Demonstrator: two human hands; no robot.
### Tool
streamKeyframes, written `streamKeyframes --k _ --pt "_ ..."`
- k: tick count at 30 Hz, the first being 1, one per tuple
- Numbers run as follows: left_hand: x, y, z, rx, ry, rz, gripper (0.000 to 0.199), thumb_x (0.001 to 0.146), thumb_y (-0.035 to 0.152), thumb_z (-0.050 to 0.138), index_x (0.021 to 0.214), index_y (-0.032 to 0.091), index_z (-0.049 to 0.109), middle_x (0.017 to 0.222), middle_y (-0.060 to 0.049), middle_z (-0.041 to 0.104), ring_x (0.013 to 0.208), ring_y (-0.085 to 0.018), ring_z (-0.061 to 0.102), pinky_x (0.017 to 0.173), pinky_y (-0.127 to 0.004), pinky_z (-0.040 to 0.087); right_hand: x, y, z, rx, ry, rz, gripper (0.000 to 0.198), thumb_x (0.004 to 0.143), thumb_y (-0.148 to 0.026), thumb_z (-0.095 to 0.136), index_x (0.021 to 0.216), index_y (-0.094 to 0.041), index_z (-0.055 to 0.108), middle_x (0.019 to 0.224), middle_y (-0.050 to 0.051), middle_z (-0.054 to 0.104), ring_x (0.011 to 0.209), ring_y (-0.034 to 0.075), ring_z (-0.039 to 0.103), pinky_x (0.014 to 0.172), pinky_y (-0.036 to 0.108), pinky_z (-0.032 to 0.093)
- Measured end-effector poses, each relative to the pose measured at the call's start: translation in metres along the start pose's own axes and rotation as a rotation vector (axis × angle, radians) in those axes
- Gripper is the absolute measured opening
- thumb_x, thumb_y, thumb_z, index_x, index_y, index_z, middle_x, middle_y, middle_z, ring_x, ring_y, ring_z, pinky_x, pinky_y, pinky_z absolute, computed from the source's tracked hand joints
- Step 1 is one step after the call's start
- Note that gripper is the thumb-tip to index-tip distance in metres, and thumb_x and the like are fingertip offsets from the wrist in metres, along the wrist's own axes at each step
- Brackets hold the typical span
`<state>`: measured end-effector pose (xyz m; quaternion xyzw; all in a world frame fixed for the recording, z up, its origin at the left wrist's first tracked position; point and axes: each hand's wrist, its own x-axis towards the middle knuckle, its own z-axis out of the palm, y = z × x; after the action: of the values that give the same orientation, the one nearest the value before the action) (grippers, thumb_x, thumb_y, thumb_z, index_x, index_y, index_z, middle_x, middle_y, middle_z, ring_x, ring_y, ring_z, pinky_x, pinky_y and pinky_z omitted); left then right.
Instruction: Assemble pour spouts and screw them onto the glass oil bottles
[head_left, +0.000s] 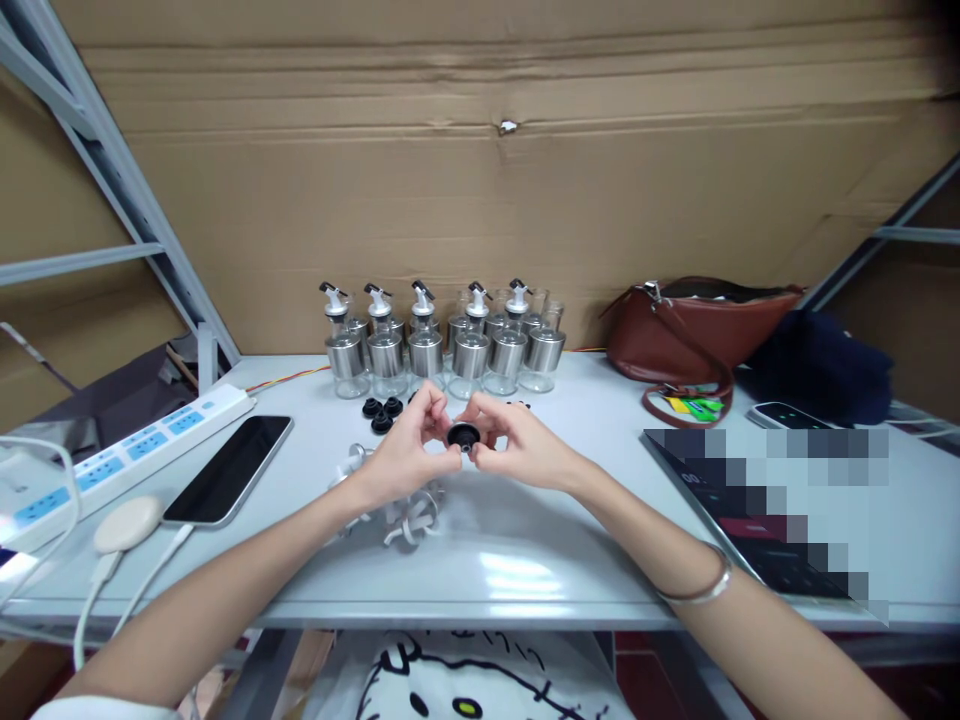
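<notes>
Head cam, hands: left hand [420,440] and right hand [525,445] meet mid-picture, thumbs and fingers pinching one small part between them; the far fingers are kinda tucked out of sight.
Black part: roundish thing [465,436] dead center between the fingertips, edges partly covered, so no clue on its full shape.
Black pieces: little cluster [382,411] on the tabletop [540,570] at 10 o'clock from the hands, plus dark bits mostly blocked by the right hand.
White parts: messy pile [409,515] between 7 and 8 o'clock, half under the left forearm, can't count it.
Bottles: glass-and-steel bunch [471,355] around 12 o'clock; five front ones wear spouts, back row's mostly hidden.
Phone: dark screen [232,470] at 9 o'clock.
Bag: brown one [690,330] at 2 o'clock.
Tablet: flat dark thing [712,500] between 3 and 4, mostly pixelated, honestly unreadable.
</notes>
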<state>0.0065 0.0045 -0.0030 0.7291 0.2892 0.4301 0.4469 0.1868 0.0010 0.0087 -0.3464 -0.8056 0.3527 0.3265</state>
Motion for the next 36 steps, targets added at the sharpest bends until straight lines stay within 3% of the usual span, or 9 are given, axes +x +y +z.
streamKeyframes --k 6,12,16,23,28,36 --pt "-0.001 0.002 0.0 0.039 0.0 0.024 0.032 0.069 0.01 0.054 0.079 0.022 0.027 0.08 0.006 0.035 0.07 -0.007 0.038 0.068 -0.02 0.037 -0.001 0.001 0.0 -0.029 0.016 -0.021 0.014 0.068 -0.014 0.051 0.078 -0.02 0.043 0.06 -0.007 0.048 0.055 0.008 0.037 0.05 0.02 0.031" --pt "0.0 0.001 -0.004 0.238 0.04 0.1 0.029 0.069 0.011 0.056 0.084 0.022 0.033 0.082 0.005 0.04 0.073 -0.009 0.043 0.069 -0.024 0.039 0.0 0.003 -0.004 -0.038 0.01 -0.069 0.017 0.072 -0.015 0.056 0.087 -0.019 0.05 0.068 -0.003 0.06 0.061 0.01 0.052 0.057 0.021 0.044" --pt "0.001 0.001 -0.007 0.321 0.084 0.177 0.027 0.072 0.011 0.056 0.091 0.021 0.039 0.089 0.002 0.046 0.083 -0.012 0.05 0.077 -0.027 0.042 0.002 0.003 -0.009 -0.078 0.095 -0.141 0.016 0.075 -0.027 0.065 0.084 -0.019 0.054 0.086 0.003 0.068 0.07 0.011 0.06 0.059 0.022 0.048" --pt "0.002 0.001 -0.007 0.361 0.072 0.224 0.028 0.079 0.016 0.062 0.102 0.021 0.048 0.099 -0.003 0.053 0.092 -0.016 0.055 0.081 -0.031 0.047 0.001 0.004 -0.009 -0.16 0.256 -0.226 0.014 0.072 -0.023 0.065 0.078 -0.02 0.053 0.082 0.002 0.069 0.064 0.011 0.059 0.06 0.024 0.051" --pt "0.002 0.002 -0.009 0.491 0.045 0.341 0.033 0.081 0.022 0.069 0.111 0.023 0.056 0.101 -0.004 0.056 0.092 -0.017 0.056 0.081 -0.031 0.048 0.0 0.004 -0.012 -0.157 0.259 -0.225 0.018 0.075 -0.029 0.068 0.076 -0.019 0.054 0.08 0.002 0.069 0.066 0.012 0.061 0.063 0.024 0.053" --pt "0.004 0.003 -0.012 0.478 0.054 0.312 0.03 0.082 0.026 0.068 0.111 0.025 0.061 0.102 -0.004 0.058 0.095 -0.017 0.058 0.086 -0.034 0.049 0.002 0.006 -0.013 -0.088 0.24 -0.148 0.022 0.077 -0.038 0.068 0.076 -0.019 0.056 0.085 0.004 0.07 0.07 0.015 0.063 0.067 0.028 0.051"
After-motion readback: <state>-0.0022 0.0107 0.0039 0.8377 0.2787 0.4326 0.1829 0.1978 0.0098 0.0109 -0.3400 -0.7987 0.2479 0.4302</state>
